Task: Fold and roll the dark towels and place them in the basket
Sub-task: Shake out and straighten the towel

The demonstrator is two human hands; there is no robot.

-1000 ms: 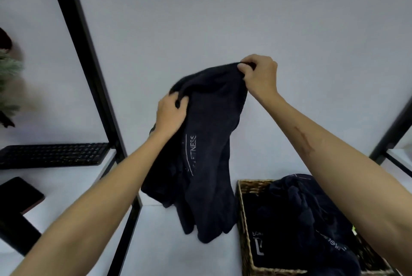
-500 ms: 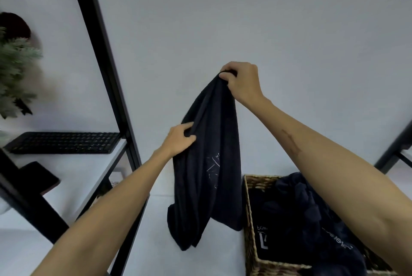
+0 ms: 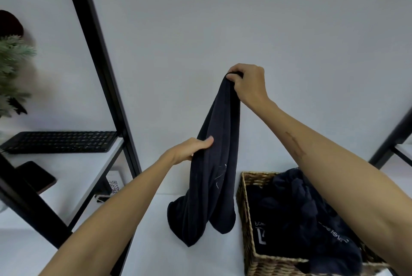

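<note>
A dark navy towel hangs in the air, bunched into a long drape above the white table. My right hand pinches its top end up high. Lower down, my left hand grips the towel's left edge at about mid-length. The towel's bottom folds dangle just left of a woven wicker basket at the lower right. Inside the basket lie more dark towels in a loose heap, with white lettering showing.
A black metal shelf frame slants up on the left. Its white shelf carries a black keyboard and a dark phone. A green plant sits at the far left. Another black frame post stands at the right edge.
My left hand has slid down the towel's left edge from near the top to mid-length. The towel has gone from spread between both hands to hanging long and narrow from my right hand.
</note>
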